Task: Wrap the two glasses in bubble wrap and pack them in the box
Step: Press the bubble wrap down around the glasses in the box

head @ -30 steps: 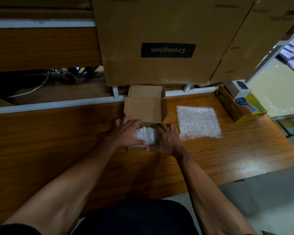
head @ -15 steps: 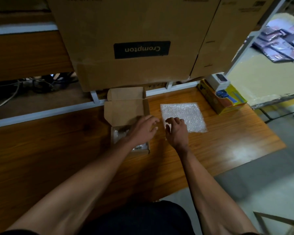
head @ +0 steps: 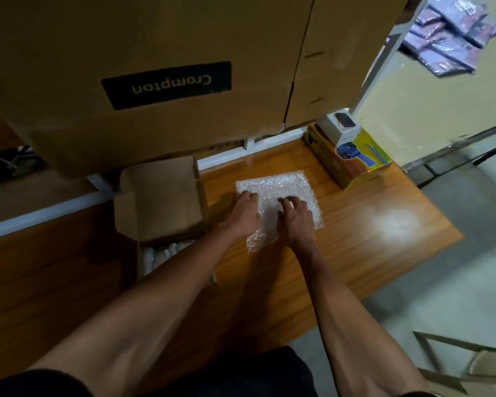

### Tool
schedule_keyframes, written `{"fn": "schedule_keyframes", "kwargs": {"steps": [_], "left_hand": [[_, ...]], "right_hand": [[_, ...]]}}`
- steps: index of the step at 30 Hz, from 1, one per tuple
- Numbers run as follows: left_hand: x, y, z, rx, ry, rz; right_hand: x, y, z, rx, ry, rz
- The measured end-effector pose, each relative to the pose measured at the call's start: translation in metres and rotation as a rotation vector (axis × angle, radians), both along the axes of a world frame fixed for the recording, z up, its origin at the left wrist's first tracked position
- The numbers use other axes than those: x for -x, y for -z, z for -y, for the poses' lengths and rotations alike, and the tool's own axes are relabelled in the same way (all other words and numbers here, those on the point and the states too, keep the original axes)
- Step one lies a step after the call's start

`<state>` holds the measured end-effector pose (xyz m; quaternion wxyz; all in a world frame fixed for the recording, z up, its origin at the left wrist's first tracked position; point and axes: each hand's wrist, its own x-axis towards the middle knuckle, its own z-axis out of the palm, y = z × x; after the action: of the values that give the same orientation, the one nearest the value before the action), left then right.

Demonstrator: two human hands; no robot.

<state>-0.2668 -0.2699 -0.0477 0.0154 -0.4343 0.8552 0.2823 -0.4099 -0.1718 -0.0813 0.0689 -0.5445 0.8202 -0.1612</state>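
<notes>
While both hands press down on the bubble wrap sheet (head: 281, 193), it lies flat on the wooden table (head: 355, 253), its longer sides running away from the person. Left hand (head: 242, 214) rests with fingers fairly straight; right hand (head: 297, 219) has fingertips bent onto the sheet, grasping nothing. Just left, the open box (head: 161, 207) holds a wrapped bundle (head: 161, 253).

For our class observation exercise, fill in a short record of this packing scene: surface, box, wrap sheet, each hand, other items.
surface: wooden table
box: small cardboard box, lid open, bubble-wrapped bundle inside
wrap sheet: bubble wrap sheet flat on table, right of box
left hand: left hand resting on the sheet
right hand: right hand on the sheet, fingers bent
other items: yellow carton, white packet on top
</notes>
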Motion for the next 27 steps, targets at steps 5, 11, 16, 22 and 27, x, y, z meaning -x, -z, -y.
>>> {"fn": "schedule_keyframes", "kwargs": {"steps": [5, 11, 16, 22, 27], "left_hand": [[0.025, 0.009, 0.027, 0.063, -0.065, 0.052], [0.041, 0.017, 0.049, 0.2, -0.097, 0.119], [0.043, 0.022, 0.056, 0.225, -0.128, 0.06], [0.04, 0.019, 0.052, 0.193, -0.135, 0.047], [0.036, 0.019, 0.049, 0.169, -0.138, 0.042]], "right_hand": [[0.024, 0.016, 0.029, -0.08, 0.011, -0.014], [0.025, 0.032, 0.037, -0.07, 0.03, -0.028], [0.024, 0.035, 0.036, 0.045, 0.073, 0.014], [0.036, 0.031, 0.04, 0.031, 0.433, 0.091], [0.054, 0.019, 0.038, -0.051, 0.446, 0.054]]}}
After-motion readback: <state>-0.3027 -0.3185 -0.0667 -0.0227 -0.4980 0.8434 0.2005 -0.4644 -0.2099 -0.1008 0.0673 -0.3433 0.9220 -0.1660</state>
